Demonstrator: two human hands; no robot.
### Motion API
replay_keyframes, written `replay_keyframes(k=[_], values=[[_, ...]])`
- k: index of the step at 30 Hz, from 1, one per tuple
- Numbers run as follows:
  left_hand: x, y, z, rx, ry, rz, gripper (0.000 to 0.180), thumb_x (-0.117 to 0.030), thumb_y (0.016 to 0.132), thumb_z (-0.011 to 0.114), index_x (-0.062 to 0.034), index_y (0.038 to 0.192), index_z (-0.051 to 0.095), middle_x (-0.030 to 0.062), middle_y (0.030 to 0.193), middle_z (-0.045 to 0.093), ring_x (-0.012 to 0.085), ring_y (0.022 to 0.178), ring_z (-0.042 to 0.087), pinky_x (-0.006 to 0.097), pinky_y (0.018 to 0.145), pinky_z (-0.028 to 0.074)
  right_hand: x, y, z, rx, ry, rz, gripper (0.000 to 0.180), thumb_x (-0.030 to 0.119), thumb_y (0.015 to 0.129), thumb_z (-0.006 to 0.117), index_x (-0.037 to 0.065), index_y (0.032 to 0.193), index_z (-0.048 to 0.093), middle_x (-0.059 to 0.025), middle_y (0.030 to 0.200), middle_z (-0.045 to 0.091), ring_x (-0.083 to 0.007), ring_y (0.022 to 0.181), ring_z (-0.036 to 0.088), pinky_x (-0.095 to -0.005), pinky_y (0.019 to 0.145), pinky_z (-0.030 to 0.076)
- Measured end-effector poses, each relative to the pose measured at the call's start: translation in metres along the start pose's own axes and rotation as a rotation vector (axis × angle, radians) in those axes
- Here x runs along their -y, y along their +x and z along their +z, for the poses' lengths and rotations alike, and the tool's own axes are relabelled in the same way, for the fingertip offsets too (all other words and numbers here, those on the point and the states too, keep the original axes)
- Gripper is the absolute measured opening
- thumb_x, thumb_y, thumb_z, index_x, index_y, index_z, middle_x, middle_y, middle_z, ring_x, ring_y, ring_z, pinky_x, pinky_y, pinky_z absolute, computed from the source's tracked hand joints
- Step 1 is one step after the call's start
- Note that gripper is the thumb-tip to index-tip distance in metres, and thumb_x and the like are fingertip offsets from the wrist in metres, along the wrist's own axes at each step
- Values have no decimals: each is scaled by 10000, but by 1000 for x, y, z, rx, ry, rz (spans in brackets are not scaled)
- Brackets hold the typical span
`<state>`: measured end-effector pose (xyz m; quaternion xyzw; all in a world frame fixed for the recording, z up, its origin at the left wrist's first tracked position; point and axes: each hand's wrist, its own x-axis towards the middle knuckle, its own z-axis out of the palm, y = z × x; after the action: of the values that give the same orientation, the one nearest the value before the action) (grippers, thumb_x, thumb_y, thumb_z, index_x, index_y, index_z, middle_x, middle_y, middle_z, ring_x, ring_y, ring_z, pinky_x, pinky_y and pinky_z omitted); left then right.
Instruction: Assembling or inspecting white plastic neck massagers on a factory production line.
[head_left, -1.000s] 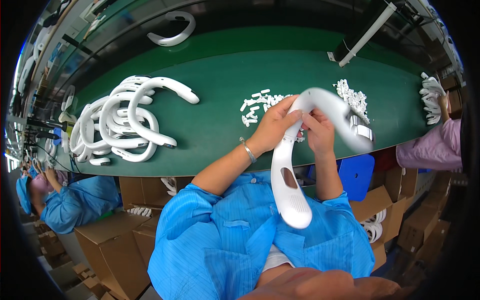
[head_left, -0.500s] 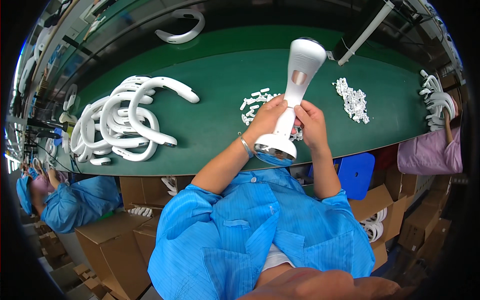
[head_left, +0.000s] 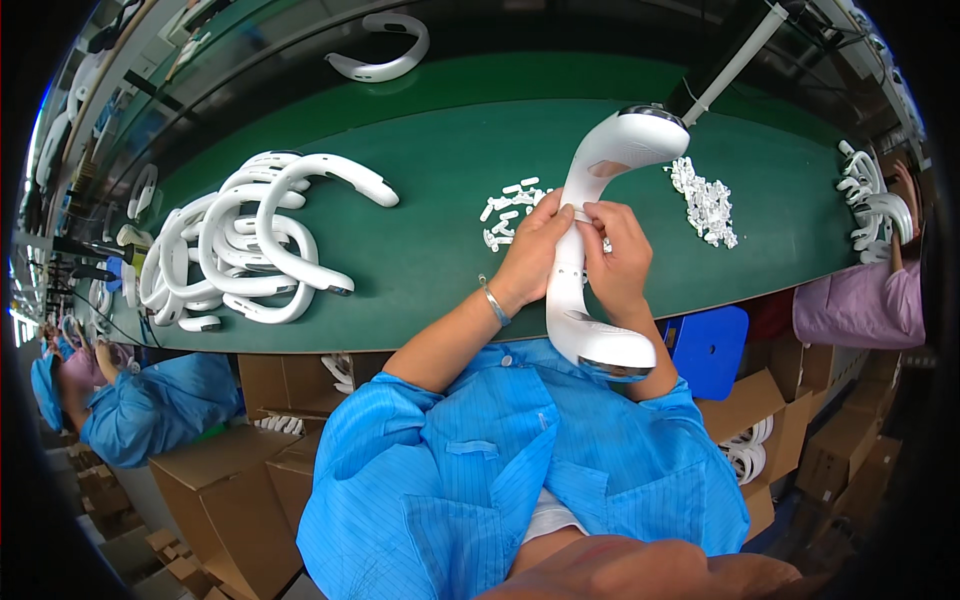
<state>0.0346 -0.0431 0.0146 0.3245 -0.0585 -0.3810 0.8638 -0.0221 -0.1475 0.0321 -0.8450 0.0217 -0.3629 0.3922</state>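
White curved neckband housing [head_left: 590, 240] is held at the centre of the frame, above the near edge of the green conveyor belt [head_left: 440, 170], with one rounded end raised toward the upper right and the other end low, close to the blue smock. It is gripped from both sides: the left hand [head_left: 532, 250] is wrapped around the middle of the band, and the right hand [head_left: 618, 255] is closed on the same stretch, its fingertips pressed to the upper edge where a small white piece appears to be seated, though that detail is too small to be made out with certainty. Compared with half a second earlier, when the housing was held nearly upright with its end pointing straight up, the band has been tilted and turned so that its inner face is shown; a second ago it hung down toward the lap instead. From this turning it can be judged that the part is being inspected or fitted along its length. A scatter of small white clips [head_left: 510, 205] is seen just left of the hands, a second heap [head_left: 705, 200] to the right, and a pile of finished neckbands [head_left: 250, 250] at the left.
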Motion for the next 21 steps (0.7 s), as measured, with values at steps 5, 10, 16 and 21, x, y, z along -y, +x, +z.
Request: replay_keyframes(k=[5,10,16,21], values=[[-5,-5,-6,24,-37,-40,343,-175,976,342,-22,1282,371,140,1034,563,215,814,613,351,636,568,-8,2,-8,83,262,314,200,-57,753,613,-23,950,613,-86,856,609,-150,721,593,-266,647,490],[-8,-7,-3,22,15,-37,346,-159,971,329,-11,1281,367,150,1018,571,213,794,611,337,620,565,-17,7,-20,124,785,619,223,-28,839,547,-60,1053,604,-72,878,601,-130,718,614,-242,670,524],[-9,-8,0,-1,66,-39,334,-144,963,341,-2,1262,383,154,1012,584,203,779,614,330,625,567,-24,11,-25,164,956,693,274,-15,850,539,-54,1118,581,-86,837,618,-141,715,634,-284,654,560],[-10,-8,-5,27,67,-18,354,-90,923,365,5,1264,380,162,1031,576,209,780,615,337,650,573,-22,10,-24,158,1007,733,272,-8,853,541,-58,1118,578,-93,798,633,-152,693,641,-291,657,563]])
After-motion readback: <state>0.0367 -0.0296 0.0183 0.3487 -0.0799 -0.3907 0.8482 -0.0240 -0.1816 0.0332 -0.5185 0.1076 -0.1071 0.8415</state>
